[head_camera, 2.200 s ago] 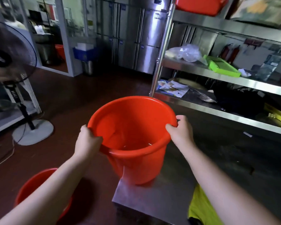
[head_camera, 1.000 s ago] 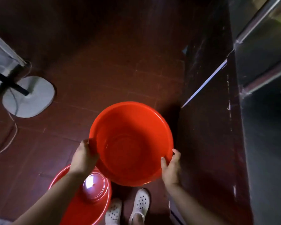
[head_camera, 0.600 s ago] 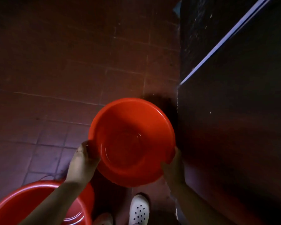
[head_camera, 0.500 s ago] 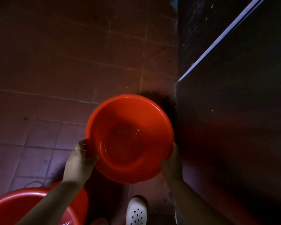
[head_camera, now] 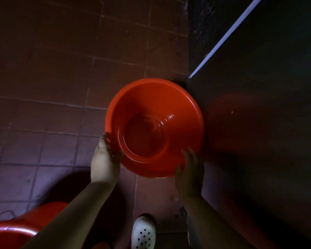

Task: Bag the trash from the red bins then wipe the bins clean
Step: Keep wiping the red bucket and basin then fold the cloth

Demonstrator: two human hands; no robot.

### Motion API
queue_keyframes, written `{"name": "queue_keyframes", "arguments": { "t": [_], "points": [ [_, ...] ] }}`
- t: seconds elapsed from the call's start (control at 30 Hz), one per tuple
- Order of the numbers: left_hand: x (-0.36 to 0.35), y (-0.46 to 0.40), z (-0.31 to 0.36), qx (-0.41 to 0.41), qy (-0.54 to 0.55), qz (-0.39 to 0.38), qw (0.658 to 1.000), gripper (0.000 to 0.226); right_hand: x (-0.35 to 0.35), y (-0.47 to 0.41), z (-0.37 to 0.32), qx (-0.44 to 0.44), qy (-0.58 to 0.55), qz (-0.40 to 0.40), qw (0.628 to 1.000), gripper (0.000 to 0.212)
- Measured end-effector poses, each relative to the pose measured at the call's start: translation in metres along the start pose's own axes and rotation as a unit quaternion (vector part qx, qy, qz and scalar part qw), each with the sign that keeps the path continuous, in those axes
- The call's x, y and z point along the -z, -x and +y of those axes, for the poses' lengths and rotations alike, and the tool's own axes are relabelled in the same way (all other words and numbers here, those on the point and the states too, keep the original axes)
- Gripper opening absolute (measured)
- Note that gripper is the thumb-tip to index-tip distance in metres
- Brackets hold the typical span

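A red bin (head_camera: 154, 126) is seen from above, mouth up, over the brown tiled floor (head_camera: 52, 69), with its inside looking wet and shiny. The left hand (head_camera: 104, 160) grips the rim at the near left side, the fingers curled over the edge. The right hand (head_camera: 190, 169) holds the rim at the near right side, its fingers lying along the outer edge; how far they curl I cannot tell, because this side is dark. Whether the bin stands on the floor or hangs a little above it is not clear. Just to the right of the bin is a dark cabinet side (head_camera: 258, 123), very close to the rim or touching it, and a pale metal edge (head_camera: 226, 35) runs across it toward the far right corner. At the near left corner of the floor a second red bin (head_camera: 13, 230) shows partly, behind the left forearm. A white perforated shoe (head_camera: 143, 232) stands on the floor near the bottom edge, between the two arms.
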State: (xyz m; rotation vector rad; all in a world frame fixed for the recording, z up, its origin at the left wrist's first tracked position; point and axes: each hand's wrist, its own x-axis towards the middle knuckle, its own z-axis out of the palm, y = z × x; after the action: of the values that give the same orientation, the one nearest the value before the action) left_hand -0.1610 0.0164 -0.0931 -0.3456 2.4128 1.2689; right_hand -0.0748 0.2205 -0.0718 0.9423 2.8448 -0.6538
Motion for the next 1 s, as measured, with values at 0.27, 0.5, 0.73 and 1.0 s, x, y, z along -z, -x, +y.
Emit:
{"name": "queue_keyframes", "arguments": {
  "t": [0.27, 0.5, 0.73, 1.0],
  "points": [
    [0.032, 0.032, 0.009, -0.031, -0.129, -0.043, 0.99, 0.073, 0.02, 0.026, -0.01, 0.09, 0.021, -0.005, 0.996, 0.041],
    [0.129, 0.125, -0.004, -0.047, -0.227, -0.053, 0.971, 0.063, 0.05, 0.111, -0.072, 0.116, -0.018, -0.105, 0.988, 0.027],
    [0.206, 0.233, -0.093, 0.073, -0.242, -0.036, 0.967, 0.054, -0.011, 0.239, -0.122, 0.12, -0.042, -0.256, 0.958, 0.024],
    [0.211, 0.321, -0.19, 0.153, -0.241, -0.005, 0.958, 0.055, -0.086, 0.316, -0.118, 0.051, 0.059, -0.316, 0.945, 0.058]
  ]
}}
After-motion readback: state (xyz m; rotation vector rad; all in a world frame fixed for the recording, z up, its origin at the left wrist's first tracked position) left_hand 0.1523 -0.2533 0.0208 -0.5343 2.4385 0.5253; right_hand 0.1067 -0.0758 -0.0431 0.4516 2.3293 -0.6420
